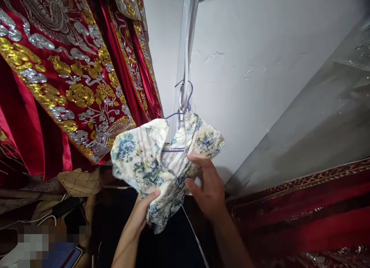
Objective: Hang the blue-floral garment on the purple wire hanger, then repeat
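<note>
A white floral blouse (144, 152) with blue and yellow flowers hangs, tilted, on a thin purple hanger (173, 150). The hanger's hook is by a white strap and metal ring (182, 96) against the wall. My left hand (141, 210) grips the blouse's lower left part, thumb on the front and fingers hidden behind the cloth. At the blouse's right side is my right hand (209, 183), its thumb and index finger apart and the fingertips at the fabric; its other fingers are mostly hidden.
Red garments (75, 79) with gold and silver sequin embroidery hang at the left. A white wall (237, 67) stands behind, with greyish clear plastic (312, 118) at the right above red embroidered cloth (318, 206). Lower left lie cables and a phone-like device (76, 256).
</note>
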A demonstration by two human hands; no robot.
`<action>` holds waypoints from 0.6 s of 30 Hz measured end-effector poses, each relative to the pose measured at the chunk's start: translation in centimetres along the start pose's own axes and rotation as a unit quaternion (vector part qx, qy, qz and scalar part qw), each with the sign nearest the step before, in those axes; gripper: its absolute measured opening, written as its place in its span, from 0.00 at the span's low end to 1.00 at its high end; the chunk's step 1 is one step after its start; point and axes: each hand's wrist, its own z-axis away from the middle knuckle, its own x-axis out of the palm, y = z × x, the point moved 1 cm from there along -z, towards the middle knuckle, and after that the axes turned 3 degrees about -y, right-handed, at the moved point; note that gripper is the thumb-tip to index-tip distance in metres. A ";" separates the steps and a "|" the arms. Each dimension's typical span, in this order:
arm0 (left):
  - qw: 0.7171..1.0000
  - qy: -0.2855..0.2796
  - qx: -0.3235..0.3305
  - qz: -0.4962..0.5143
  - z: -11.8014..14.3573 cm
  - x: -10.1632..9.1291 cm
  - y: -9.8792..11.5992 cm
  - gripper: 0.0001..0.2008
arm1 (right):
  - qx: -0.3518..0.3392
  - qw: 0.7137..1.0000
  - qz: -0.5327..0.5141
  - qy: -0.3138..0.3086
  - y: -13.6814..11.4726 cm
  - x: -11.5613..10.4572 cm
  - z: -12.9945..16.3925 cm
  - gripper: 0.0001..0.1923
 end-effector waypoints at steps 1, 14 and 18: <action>1.000 0.006 -0.004 0.005 0.4 0.2 -0.5 0.38 | 0.083 0.991 -0.047 0.094 1.0 1.2 1.9 0.13; 0.977 -0.101 0.017 -0.188 2.9 0.7 1.0 0.33 | 0.285 0.942 -0.174 -0.029 3.2 3.5 5.2 0.20; 0.969 -0.097 0.018 -0.227 2.9 0.2 1.8 0.33 | 0.309 0.933 -0.179 0.034 3.4 3.3 5.7 0.20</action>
